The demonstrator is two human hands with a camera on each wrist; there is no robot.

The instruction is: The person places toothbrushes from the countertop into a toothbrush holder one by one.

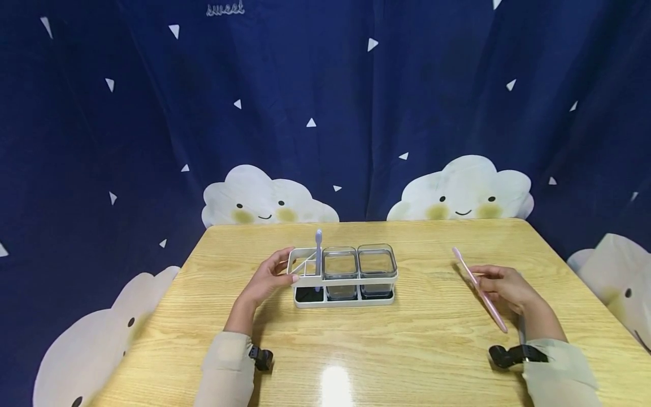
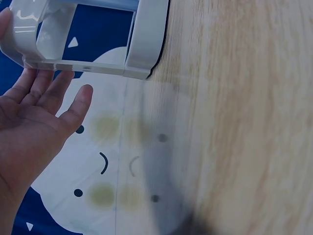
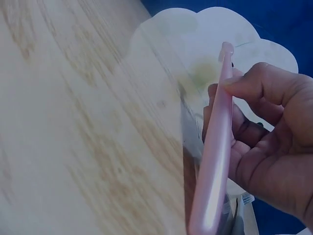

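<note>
A person's left hand (image 1: 265,284) grips the left end of a white rack (image 1: 356,281) toward the worktop's (image 1: 396,333) far edge, a lilac toothbrush (image 1: 318,254) standing beside two clear cups (image 1: 341,267); the right hand (image 1: 504,287) pinches a pink toothbrush (image 1: 489,307) nearer the right edge.

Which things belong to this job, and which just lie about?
Likely job things:
pink toothbrush, in right hand
left hand, on white rack
purple toothbrush, two clear cups, in rack

Probably not:
wooden table
patterned curtain
grey item, role unclear
</note>
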